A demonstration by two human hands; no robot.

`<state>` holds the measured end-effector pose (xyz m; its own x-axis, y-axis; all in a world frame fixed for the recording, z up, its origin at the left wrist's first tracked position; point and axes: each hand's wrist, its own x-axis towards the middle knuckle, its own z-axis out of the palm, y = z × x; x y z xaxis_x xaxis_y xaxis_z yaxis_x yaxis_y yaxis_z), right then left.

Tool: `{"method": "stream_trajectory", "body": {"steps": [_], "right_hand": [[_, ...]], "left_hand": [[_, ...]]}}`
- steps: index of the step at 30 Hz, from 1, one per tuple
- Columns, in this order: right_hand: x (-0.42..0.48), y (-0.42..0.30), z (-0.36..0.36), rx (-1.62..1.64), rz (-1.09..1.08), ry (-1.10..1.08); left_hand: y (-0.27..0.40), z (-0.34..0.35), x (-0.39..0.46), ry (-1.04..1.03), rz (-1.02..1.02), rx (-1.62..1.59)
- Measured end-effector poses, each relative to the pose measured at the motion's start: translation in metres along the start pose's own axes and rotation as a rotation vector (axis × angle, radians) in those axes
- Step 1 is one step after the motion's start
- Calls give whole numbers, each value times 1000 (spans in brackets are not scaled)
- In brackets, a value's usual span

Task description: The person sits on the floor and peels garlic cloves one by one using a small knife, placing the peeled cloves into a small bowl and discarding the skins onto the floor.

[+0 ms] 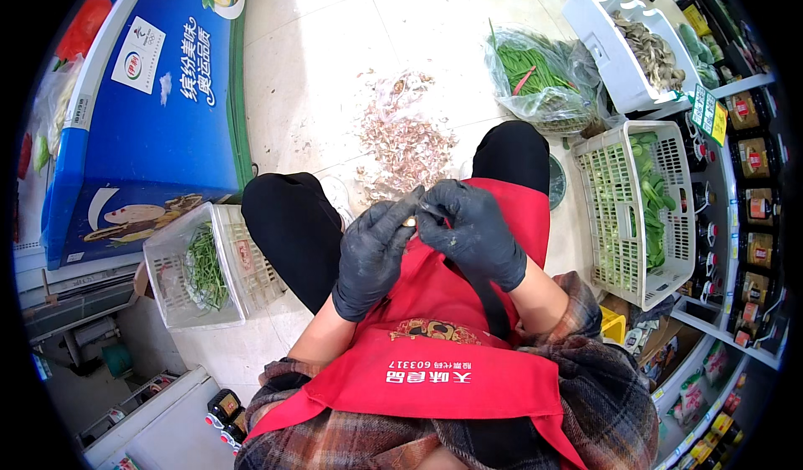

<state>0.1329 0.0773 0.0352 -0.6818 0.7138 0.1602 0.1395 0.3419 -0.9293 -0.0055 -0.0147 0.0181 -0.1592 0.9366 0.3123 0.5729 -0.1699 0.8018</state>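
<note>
Both hands wear black gloves and meet above the lap of a red apron [452, 344]. Between the fingers of my left hand [376, 244] a small pale piece [409, 222] shows, which looks like a garlic clove; the fingers hide most of it. My right hand [470, 225] touches the same spot, its thumb and forefinger pinched together. What lies between those two fingertips is too small to tell. On the floor past the knees spreads a heap of papery garlic skins [408, 144], with a clear plastic bag [401, 103] crumpled on its far part.
A blue freezer chest [150, 137] stands left, near a crate of thin green vegetables [207, 269]. To the right are a bag of long green stalks [533, 75], a foam box of mushrooms [649, 50], a crate of leafy greens [652, 206] and shelves of bottles [756, 200].
</note>
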Motion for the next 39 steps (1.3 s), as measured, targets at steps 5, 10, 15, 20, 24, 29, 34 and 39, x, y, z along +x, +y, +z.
{"method": "stream_trajectory", "body": {"steps": [5, 10, 15, 20, 24, 29, 34, 39], "right_hand": [[-2, 18, 1, -20, 135, 108], [-3, 13, -8, 126, 20, 101], [-1, -6, -9, 76, -41, 10], [1, -15, -2, 67, -56, -10], [-4, -3, 11, 157, -71, 41], [-2, -8, 6, 107, 0, -24], [-1, -9, 2, 69, -37, -28], [-1, -9, 2, 3, -81, -7]], "left_hand": [[1, 0, -3, 10, -521, -1043], [-16, -6, -8, -47, -550, -1285], [-4, -7, -4, -30, -626, -1210], [-10, -13, -8, -100, -593, -1214], [-11, -10, -9, -23, -625, -1169], [-5, -7, -6, 47, -592, -1003], [-5, -4, -11, 93, -538, -804], [-4, 2, -9, 147, -409, -644]]}}
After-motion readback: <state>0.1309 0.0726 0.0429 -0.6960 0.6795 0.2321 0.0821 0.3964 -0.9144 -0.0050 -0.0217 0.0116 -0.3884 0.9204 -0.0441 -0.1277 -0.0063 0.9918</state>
